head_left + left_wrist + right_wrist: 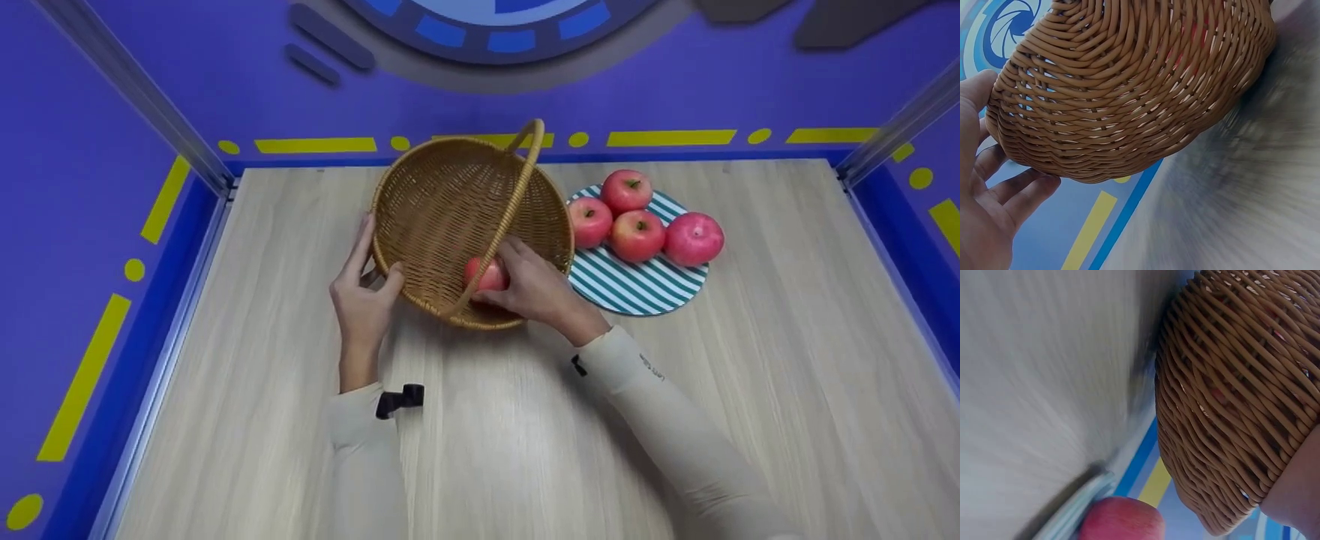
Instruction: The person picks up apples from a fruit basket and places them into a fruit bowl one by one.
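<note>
A brown wicker basket with an arched handle stands on the table, its opening facing the head camera. My left hand grips its left rim, thumb at the edge and fingers along the outside; in the left wrist view the left hand touches the woven wall. Inside the basket, my right hand holds a red apple low on the right, partly behind the handle. Through the weave, the left wrist view shows some of the apple's red. The basket wall hides the right fingers in the right wrist view.
Right of the basket lies a round plate with green and white stripes. Several red apples rest on its upper part, one at the right edge. Blue panels with yellow marks border the wooden table at the back and sides.
</note>
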Demonstrator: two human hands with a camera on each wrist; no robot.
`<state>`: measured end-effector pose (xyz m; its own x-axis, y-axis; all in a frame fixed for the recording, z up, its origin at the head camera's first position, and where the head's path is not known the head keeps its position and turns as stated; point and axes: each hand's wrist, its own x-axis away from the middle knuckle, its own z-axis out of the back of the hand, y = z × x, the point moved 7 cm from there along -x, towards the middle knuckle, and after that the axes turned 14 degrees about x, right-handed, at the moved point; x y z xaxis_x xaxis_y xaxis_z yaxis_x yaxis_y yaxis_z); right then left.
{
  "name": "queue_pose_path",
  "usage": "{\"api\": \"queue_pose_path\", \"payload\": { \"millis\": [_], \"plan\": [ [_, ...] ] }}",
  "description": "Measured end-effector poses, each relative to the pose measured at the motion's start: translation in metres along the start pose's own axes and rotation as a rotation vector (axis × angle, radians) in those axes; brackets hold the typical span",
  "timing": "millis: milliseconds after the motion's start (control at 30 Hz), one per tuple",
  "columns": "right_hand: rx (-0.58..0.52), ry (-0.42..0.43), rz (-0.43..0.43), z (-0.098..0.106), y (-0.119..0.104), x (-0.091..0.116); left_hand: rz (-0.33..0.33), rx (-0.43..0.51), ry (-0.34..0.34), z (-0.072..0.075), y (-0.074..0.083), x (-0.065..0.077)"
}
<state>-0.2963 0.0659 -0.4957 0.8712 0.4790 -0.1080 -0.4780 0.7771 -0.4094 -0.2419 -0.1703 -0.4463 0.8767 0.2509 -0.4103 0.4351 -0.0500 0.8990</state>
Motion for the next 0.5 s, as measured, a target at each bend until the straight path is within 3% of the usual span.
{"api": "queue_pose_path", "payload": {
  "millis": [167, 500],
  "plan": [
    [0.013, -0.028, -0.030, -0.0007, 0.0016, 0.0000, 0.017, -0.003, 0.008, 0.0007, -0.0008, 0.0011],
    [-0.023, -0.072, -0.077, -0.0017, 0.0026, -0.0035, -0.009, -0.009, -0.008, 0.0007, 0.0019, -0.0003]
  ]
}}
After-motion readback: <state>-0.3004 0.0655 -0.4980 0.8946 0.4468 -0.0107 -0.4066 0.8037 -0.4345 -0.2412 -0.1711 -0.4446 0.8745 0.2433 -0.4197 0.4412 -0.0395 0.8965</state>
